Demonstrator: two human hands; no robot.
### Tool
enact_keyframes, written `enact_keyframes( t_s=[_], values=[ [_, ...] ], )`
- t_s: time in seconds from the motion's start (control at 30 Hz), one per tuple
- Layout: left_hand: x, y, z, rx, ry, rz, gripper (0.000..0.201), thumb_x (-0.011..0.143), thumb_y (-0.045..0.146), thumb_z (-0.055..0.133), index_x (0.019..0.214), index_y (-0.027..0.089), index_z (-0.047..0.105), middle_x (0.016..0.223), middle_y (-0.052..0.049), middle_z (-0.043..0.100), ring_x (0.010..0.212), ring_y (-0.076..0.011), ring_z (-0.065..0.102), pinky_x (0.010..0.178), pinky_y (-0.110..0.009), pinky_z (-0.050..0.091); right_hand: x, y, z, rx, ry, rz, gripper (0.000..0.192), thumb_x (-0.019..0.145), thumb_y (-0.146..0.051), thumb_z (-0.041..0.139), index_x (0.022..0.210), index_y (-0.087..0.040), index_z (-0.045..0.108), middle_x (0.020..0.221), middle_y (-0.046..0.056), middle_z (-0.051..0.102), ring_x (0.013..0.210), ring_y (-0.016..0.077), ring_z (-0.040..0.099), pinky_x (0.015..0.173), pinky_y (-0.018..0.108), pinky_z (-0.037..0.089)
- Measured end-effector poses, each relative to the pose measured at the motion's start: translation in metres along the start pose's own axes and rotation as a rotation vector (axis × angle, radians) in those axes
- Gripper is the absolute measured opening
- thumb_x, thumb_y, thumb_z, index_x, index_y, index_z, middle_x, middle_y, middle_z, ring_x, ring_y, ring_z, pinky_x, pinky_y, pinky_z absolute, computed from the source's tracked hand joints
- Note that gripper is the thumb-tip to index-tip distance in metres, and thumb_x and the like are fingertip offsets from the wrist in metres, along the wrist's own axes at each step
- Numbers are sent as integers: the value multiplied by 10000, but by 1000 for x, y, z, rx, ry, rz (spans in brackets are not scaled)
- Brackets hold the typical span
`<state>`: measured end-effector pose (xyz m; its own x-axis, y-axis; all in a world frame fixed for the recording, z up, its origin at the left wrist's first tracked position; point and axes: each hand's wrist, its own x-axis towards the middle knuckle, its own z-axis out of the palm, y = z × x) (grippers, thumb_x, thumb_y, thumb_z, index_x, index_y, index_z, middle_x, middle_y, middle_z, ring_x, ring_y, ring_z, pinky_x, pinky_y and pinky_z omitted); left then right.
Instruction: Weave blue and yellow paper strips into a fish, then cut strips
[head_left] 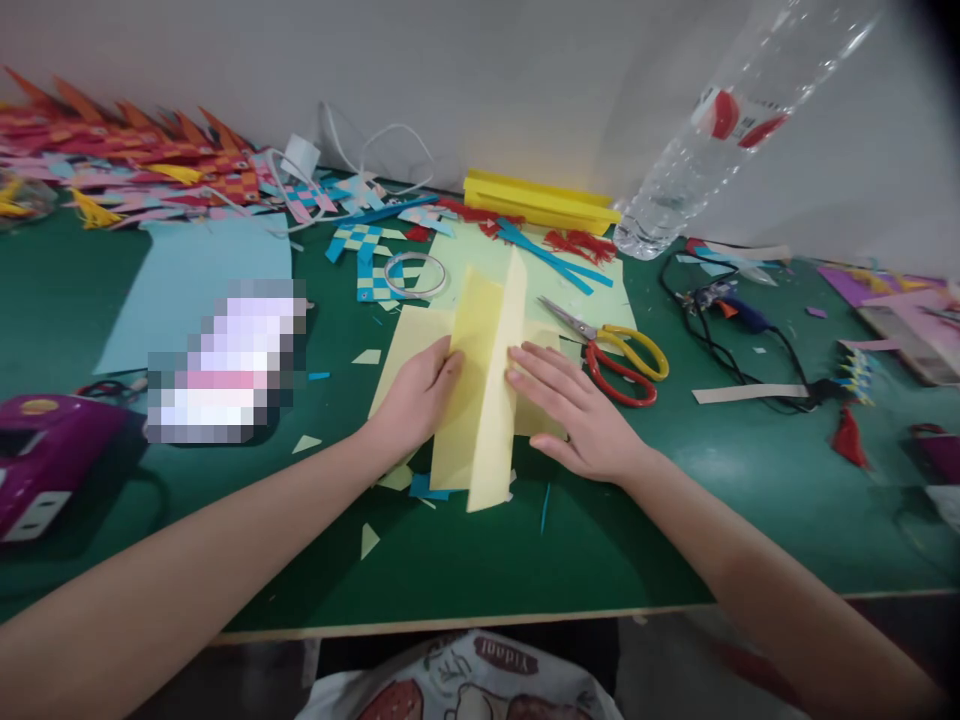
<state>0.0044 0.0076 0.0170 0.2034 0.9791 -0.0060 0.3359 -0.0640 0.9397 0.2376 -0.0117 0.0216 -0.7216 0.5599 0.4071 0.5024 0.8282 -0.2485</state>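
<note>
A folded sheet of pale yellow paper (491, 400) stands partly raised in front of me, its crease running lengthwise. At its left edge my left hand (420, 392) is closed, with the fingers partly hidden by the paper. My right hand (581, 410) is open, its fingers stretched out and the fingertips touching the paper's right side. Beneath lie more pale yellow paper (405, 340) and a light green sheet (457, 245). Scissors (600, 338) with one red and one yellow handle lie just beyond my right hand, blades pointing up and left.
A phone (225, 370) and a purple device (52, 465) lie left on the green table (600, 560). Behind are a tape roll (415, 274), woven paper pieces (375, 265), red tassels (577, 245) and a yellow folded strip (536, 200). A plastic bottle (720, 140) stands at back right.
</note>
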Motion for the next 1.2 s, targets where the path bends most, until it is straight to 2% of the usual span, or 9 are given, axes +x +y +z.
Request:
enact_keyframes(
  t_s=[0.17, 0.37, 0.53, 0.7, 0.8, 0.93, 1.0, 1.1, 1.2],
  values=[
    [-2, 1, -2, -199, -11, -5, 354, 979, 449, 433, 1125, 191, 625, 1053, -80, 692, 885, -210, 638, 692, -305, 515, 20, -5, 4, -81, -40, -42, 688, 960, -551, 400, 1544, -232, 226, 1561, 87, 389, 1502, 272, 199, 1215, 573, 197],
    [1, -1, -4, -500, 28, -141, 649, 945, 701, 272, 1101, 207, 662, 960, -91, 728, 830, -235, 689, 669, -335, 572, 48, -3, 16, -35, 14, -52, 588, 964, -557, 376, 1438, -211, 414, 1485, 106, 496, 1466, 269, 306, 1198, 556, 263],
    [8, -7, -5, -334, 131, -101, 425, 922, 581, 485, 953, 192, 655, 928, -54, 695, 901, -211, 652, 740, -312, 540, 56, 4, 30, 74, 158, -38, 419, 978, -470, 376, 1255, -207, 546, 1323, 129, 615, 1387, 264, 436, 1123, 549, 397],
    [8, -3, -5, -259, 61, -62, 254, 935, 362, 486, 1056, 182, 618, 978, -54, 685, 889, -201, 642, 728, -317, 511, 54, 7, 31, 101, 197, -11, 194, 923, -313, 500, 1095, -250, 564, 1238, 101, 646, 1335, 271, 491, 1067, 560, 450],
    [7, -1, -5, -248, 32, -35, 259, 933, 339, 493, 1114, 183, 593, 1056, -65, 683, 957, -217, 647, 763, -330, 521, 52, 5, 29, 118, 272, 25, 272, 878, -271, 561, 1146, -262, 516, 1317, 108, 592, 1365, 286, 453, 1080, 576, 428],
    [4, 1, -4, -217, 16, -40, 297, 928, 358, 506, 1161, 183, 565, 1115, -84, 679, 948, -230, 653, 732, -339, 540, 50, 0, 30, 220, 332, 227, 454, 866, -301, 586, 1281, -270, 403, 1484, 141, 433, 1420, 299, 369, 1095, 590, 403],
    [3, 2, -4, -188, 35, -26, 303, 924, 353, 511, 1172, 185, 560, 1131, -84, 676, 950, -231, 652, 734, -340, 542, 49, -2, 32, 348, 339, 326, 513, 867, -334, 597, 1317, -262, 362, 1496, 154, 403, 1382, 285, 421, 1062, 540, 457],
    [1, 3, -5, -150, 77, 21, 299, 918, 327, 513, 1181, 194, 563, 1166, -73, 663, 1002, -232, 638, 783, -343, 537, 46, -3, 35, 467, 352, 421, 584, 848, -389, 638, 1337, -245, 354, 1414, 151, 483, 1238, 253, 557, 1027, 481, 496],
    [0, 3, -7, -141, 74, 95, 352, 938, 330, 493, 1264, 203, 528, 1226, -75, 637, 1064, -232, 617, 828, -344, 540, 43, -4, 35, 528, 337, 472, 639, 816, -430, 678, 1338, -225, 373, 1284, 138, 600, 1153, 256, 610, 990, 479, 511]
  ],
)
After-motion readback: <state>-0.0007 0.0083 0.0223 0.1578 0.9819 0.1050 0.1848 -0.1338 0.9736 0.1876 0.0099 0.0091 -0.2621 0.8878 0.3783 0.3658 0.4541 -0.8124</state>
